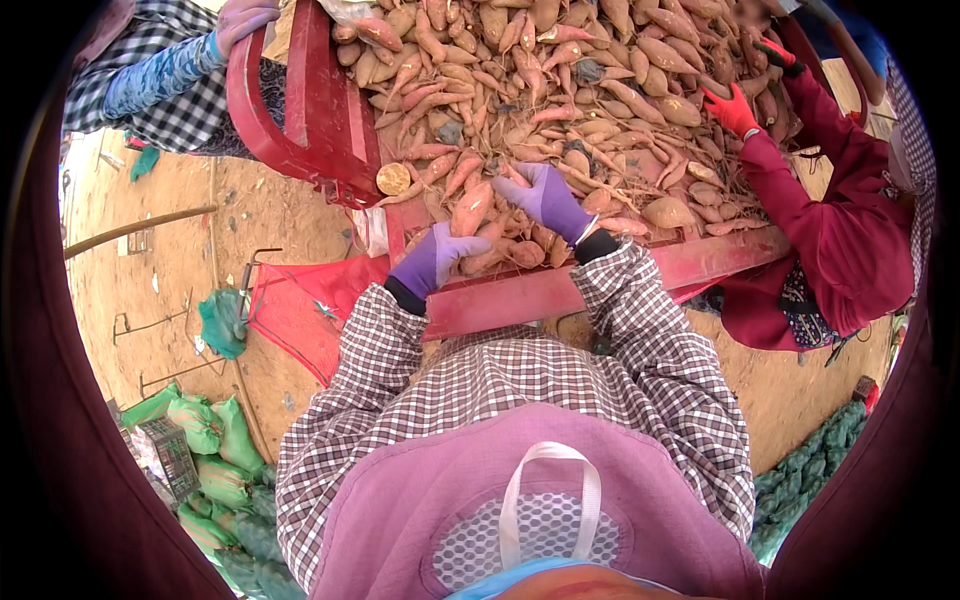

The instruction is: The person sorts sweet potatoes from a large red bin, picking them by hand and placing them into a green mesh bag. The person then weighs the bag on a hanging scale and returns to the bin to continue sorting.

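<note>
Left hand (432, 260) and right hand (548, 202) were part-curled, holds unclear; sweet potato (471, 209) lay just ahead of left, slanting forward-right.

Farm-type produce-handling site; indoors or outdoors, can't tell. Evidence: sweet potatoes (530, 85) heaped in red metal bed (520, 300), right up to near edge. Co-worker in checks (165, 75) at left edge, co-worker in maroon (815, 215) at right edge. Bare tan ground (170, 270). Red mesh (305, 300) by near left corner; stuffed green sacks (228, 430), plastic crate (172, 458) farther out.
</note>
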Tool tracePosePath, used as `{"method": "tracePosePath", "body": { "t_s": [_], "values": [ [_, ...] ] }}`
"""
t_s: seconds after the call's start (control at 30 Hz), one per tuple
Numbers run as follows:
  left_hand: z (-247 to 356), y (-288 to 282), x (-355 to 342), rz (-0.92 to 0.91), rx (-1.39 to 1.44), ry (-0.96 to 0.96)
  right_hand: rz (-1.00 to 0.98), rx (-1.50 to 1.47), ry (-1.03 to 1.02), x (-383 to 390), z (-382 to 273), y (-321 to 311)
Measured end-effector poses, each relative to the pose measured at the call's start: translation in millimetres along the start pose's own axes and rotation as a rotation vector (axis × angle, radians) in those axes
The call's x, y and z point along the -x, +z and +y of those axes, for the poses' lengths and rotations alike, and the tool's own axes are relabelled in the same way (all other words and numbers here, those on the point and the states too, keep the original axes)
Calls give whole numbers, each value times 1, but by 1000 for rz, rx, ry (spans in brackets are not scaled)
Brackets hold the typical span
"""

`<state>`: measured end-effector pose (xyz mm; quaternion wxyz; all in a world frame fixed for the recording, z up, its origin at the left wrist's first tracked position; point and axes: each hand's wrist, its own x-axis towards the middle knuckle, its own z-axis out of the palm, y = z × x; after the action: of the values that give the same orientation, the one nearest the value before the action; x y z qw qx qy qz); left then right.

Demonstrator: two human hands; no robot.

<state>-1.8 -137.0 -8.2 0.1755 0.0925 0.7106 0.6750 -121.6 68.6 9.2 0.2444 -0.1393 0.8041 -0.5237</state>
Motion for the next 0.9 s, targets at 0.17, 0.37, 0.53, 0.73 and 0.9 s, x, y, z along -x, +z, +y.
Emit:
{"method": "tracePosePath", "body": {
  "t_s": [0.17, 0.37, 0.53, 0.73, 0.9],
  "values": [
    [-55, 5, 9, 348, -686, -113, -66, 664, -162, 12, -16, 10],
    [19, -14, 36, 420, 216, -198, -142, -1311, 371, 15, 11, -65],
    [36, 22, 18, 290, 751, -124, -182, -1717, 146, 49, 19, -50],
    [49, 115, -41, 328, 412, -49, 74, -1038, -30, 100, -2, -15],
    [52, 187, -34, 185, -514, -199, 416, -514, 81, 157, 15, -16]
  ]
}}
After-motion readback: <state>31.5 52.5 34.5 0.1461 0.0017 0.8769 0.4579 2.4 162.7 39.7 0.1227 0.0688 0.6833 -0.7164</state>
